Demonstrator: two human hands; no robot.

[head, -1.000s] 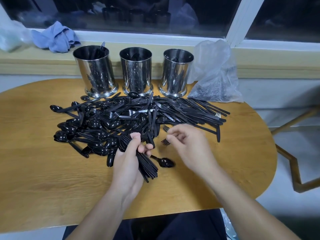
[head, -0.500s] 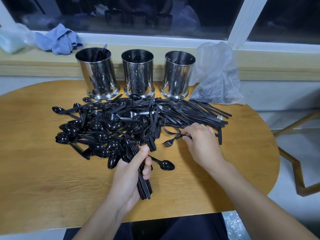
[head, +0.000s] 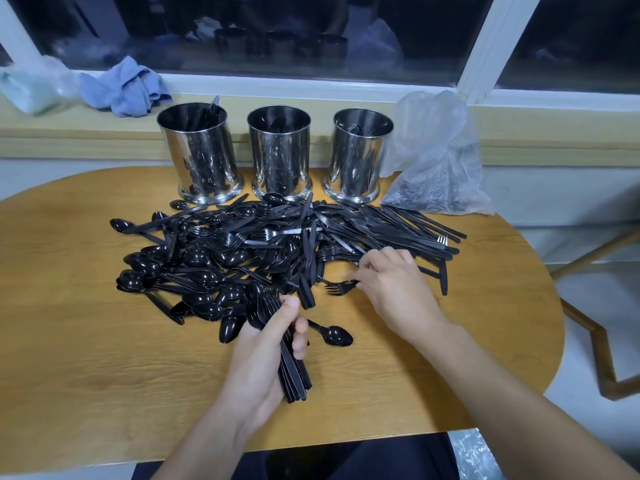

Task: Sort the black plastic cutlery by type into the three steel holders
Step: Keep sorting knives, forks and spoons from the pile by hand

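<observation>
Gripping a bundle of black forks (head: 277, 327), your left hand (head: 263, 358) had thumb and fingers curled tight round the handles, tines pointing away toward the pile. Your right hand (head: 394, 289) pinched the handle of a single fork (head: 341, 286) lying at the pile's near right edge, tines pointing left. Mixed black cutlery (head: 259, 251) lay heaped mid-bench, spoons mostly left, knives fanned right. One loose spoon (head: 334, 335) sat just beside your left hand. Three steel holders stood in a row behind the heap: left holder (head: 202, 157), middle holder (head: 280, 155), right holder (head: 358, 157), each with some cutlery inside. A clear plastic bag (head: 436, 161) rested right of them on the wooden bench (head: 86, 358).
</observation>
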